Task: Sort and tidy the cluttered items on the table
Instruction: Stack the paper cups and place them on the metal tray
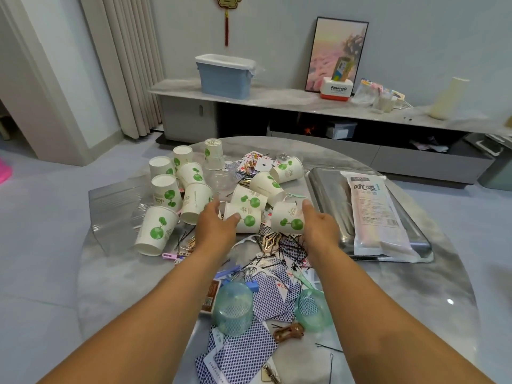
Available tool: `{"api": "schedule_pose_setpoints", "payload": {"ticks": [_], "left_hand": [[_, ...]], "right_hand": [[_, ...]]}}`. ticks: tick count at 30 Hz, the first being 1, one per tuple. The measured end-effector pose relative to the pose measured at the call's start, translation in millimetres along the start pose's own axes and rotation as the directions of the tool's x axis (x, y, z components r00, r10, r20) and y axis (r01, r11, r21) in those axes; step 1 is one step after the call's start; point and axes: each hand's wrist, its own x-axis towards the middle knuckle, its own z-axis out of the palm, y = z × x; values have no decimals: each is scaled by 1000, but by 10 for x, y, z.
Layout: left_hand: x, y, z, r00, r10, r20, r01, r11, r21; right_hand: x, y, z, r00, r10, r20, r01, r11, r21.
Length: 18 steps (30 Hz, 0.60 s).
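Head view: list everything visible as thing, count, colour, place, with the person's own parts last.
Paper cups: about twelve, white with green print, table centre and left, several tipped.
Plastic cups: two, green, near edge.
Clear cups: stack, far side.
Playing cards: many, blue-backed, scattered.
Hairpins: many, black, centre.
Tray: one, metal, right.
Packet: one, white, in tray.
Plastic bags: clear, left edge.
Bin: one, blue, on cabinet.
Picture: one, framed, against wall.
Left hand: open, at a tipped cup.
Right hand: open, at another cup.
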Motion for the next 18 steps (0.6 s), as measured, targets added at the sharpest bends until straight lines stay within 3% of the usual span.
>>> {"api": "schedule_pose_setpoints", "payload": {"ticks": [6,15,18], "left_hand": [[41,-21,149,1000,-1,23,3,995,-100],[-53,174,309,966,112,233,-72,982,-175],[-34,210,328,966,164,198,-127,974,-187]], "right_hand": [[30,23,77,993,-40,111,46,998,-48],[-5,13,260,946,-96,310,64,992,113],[38,28,300,957,-50,286,-14,976,219]]}}
